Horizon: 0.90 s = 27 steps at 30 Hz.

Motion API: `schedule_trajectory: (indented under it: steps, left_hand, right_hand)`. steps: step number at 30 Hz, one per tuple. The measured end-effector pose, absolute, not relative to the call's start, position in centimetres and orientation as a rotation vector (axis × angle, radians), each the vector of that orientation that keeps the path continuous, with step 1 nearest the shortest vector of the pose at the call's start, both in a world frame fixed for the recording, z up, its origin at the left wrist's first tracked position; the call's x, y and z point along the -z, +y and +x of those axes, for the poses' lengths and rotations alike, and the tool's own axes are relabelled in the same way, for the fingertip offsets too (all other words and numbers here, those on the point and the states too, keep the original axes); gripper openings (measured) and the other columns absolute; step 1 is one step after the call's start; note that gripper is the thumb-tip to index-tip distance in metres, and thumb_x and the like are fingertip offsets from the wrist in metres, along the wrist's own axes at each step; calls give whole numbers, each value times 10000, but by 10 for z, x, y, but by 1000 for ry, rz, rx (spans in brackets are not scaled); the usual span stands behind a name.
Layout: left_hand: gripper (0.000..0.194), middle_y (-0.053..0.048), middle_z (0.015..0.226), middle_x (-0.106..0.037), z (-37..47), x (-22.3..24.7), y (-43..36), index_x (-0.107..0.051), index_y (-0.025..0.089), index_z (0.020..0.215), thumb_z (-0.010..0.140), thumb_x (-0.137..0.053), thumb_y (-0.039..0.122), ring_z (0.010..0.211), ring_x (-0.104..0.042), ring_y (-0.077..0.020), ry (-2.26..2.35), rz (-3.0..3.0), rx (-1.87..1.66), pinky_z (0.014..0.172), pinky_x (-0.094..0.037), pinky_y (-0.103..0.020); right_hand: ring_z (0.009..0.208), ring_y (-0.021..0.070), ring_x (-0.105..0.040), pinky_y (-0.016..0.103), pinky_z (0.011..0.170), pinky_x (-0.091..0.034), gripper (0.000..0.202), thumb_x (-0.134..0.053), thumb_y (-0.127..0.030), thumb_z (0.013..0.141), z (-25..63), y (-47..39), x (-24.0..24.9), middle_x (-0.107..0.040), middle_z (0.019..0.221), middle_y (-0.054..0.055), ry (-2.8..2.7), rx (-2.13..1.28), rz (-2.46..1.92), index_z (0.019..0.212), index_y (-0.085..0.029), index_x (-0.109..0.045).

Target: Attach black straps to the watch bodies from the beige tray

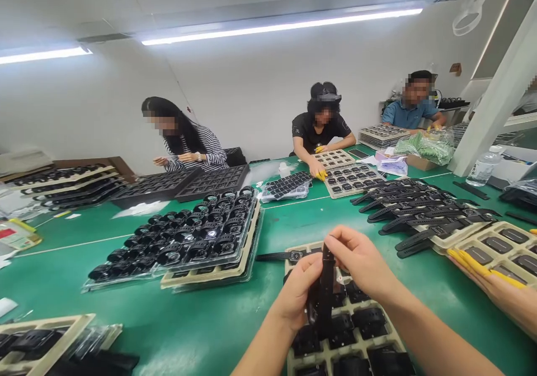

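Between my two hands a black watch [325, 286] is held up, its strap hanging down. My left hand [298, 287] grips it from the left side, fingers partly hidden behind it. At the strap's upper end, the thumb and fingers of my right hand [354, 255] are pinched together. Below lies a beige compartment tray [350, 351] with several curled black watches [369, 321] in its pockets. Another watch with its strap laid out [274, 256] rests across the tray's far left edge, sensor side up.
Stacked trays of black watches [197, 236] stand on the left of the green table [201, 331]. Flat watches [423, 208] lie on trays at right, near a co-worker's hand with yellow finger covers [482, 269]. Several people sit opposite. A bottle [482, 166] stands far right.
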<state>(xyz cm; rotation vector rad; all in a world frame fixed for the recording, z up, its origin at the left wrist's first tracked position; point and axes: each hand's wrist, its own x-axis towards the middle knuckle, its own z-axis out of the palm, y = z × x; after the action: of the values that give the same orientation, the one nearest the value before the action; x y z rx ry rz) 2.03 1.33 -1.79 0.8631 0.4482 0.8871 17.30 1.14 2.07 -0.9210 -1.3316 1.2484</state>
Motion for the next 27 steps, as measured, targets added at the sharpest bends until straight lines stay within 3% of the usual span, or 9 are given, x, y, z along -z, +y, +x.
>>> schedule_trajectory:
  steps: [6, 9, 13, 17, 27]
  left_hand:
    - [389, -19, 605, -579, 28, 21, 7, -733, 81, 839, 798, -796, 462, 562, -554, -103, 428, 868, -833, 581, -543, -222]
    - [363, -51, 638, -632, 32, 25, 6, -729, 93, 862, 811, -776, 450, 576, -614, -148, 371, 834, -794, 506, -608, -289]
    - [356, -56, 633, -631, 34, 29, 5, -712, 95, 899, 844, -738, 445, 556, -635, -162, 338, 816, -736, 408, -602, -285]
    - [309, -45, 622, -625, 36, 28, 3, -692, 100, 849, 874, -713, 407, 466, -581, -115, 358, 832, -744, 359, -536, -201]
    - [349, -28, 608, -586, 38, 24, 2, -678, 119, 787, 816, -766, 455, 446, -434, -68, 423, 830, -769, 342, -419, -152]
  right_hand:
    - [536, 115, -481, 210, 493, -409, 395, -551, -604, 974, 175, 18, -13, -518, 621, -63, -1194, -1051, -998, 851, -232, -495]
    - [522, 117, -464, 211, 465, -403, 389, -535, -612, 978, 177, 20, -14, -496, 629, -66, -1176, -999, -1016, 869, -242, -482]
    - [518, 109, -408, 209, 446, -361, 372, -516, -596, 991, 176, 21, -13, -443, 645, -73, -1155, -952, -1036, 873, -245, -480]
    - [519, 107, -375, 215, 442, -324, 352, -508, -579, 999, 174, 20, -11, -439, 644, -77, -1164, -958, -1035, 886, -247, -481]
    - [481, 102, -408, 209, 419, -340, 333, -499, -572, 1007, 171, 18, -10, -453, 630, -84, -1162, -984, -1006, 915, -253, -467]
